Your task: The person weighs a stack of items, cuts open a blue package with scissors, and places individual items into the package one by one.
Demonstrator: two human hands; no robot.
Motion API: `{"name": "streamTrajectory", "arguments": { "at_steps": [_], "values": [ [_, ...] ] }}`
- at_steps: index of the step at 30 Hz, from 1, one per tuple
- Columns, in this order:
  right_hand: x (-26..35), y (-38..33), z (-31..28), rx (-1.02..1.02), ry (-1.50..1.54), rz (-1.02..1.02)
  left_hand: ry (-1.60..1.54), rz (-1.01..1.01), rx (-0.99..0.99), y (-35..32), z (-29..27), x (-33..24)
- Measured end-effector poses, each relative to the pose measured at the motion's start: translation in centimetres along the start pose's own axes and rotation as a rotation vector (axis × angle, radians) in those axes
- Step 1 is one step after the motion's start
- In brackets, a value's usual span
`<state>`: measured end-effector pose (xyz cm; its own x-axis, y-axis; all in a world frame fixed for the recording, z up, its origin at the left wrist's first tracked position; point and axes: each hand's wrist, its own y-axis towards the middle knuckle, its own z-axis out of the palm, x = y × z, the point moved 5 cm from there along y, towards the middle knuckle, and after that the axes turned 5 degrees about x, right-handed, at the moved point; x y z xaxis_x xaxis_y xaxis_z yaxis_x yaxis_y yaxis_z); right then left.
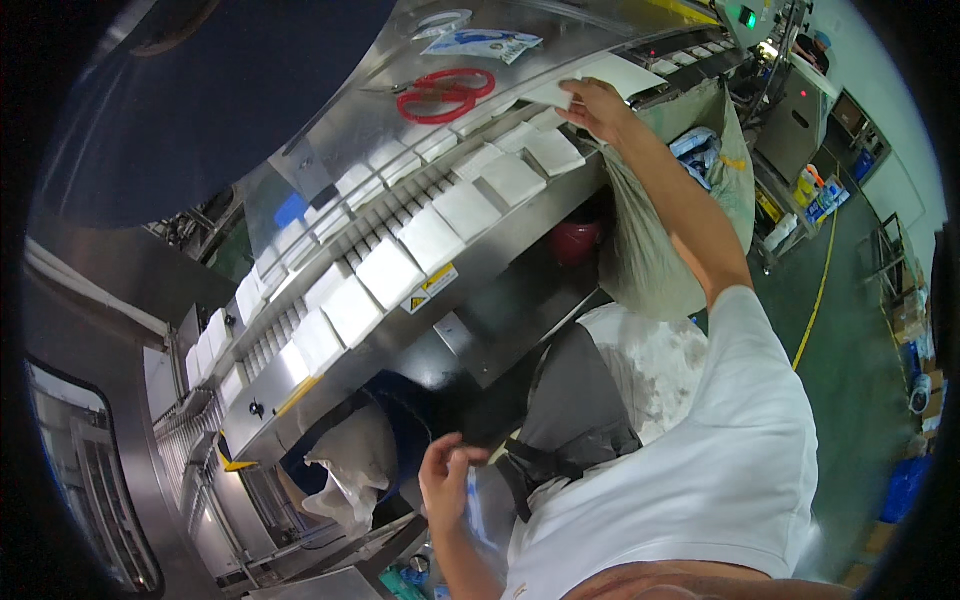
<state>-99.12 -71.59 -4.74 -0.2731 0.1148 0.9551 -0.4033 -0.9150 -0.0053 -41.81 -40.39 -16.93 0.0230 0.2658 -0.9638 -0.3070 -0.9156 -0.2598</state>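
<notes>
At the upper right end of a metal conveyor (405,210), my right hand (600,108) is stretched out, its fingers and thumb closed on the edge of a flat white piece (548,95). More white square pads (390,272) lie in two rows along the conveyor, some overlapping. One pad (555,152) rests just below my right hand. My left hand (447,482) is held low in front of my body, away from the conveyor. Its fingers are loosely bent and apart, and I see nothing between them.
Red-handled scissors (445,97) and a printed packet (482,44) lie on the metal top behind the conveyor. A large pale sack (650,220) hangs by its right end. Below the conveyor stands a dark blue bin (410,420). A person (815,50) is far right.
</notes>
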Motion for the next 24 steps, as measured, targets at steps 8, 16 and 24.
{"name": "streamTrajectory", "arguments": {
  "at_steps": [8,16,24],
  "values": [
    [-6.8,18.7,-1.8,-0.287,0.084,-0.016,0.051,-0.021,-0.282,-1.6,-1.5,2.9],
    [-4.4,17.1,-1.0,0.121,-1.122,-0.005,0.099,-0.027,-0.262,0.6,0.2,-0.4],
    [1.2,-16.6,5.5,0.840,-0.841,-0.106,0.055,0.328,-0.353,8.2,6.4,-3.3]
  ]
}}
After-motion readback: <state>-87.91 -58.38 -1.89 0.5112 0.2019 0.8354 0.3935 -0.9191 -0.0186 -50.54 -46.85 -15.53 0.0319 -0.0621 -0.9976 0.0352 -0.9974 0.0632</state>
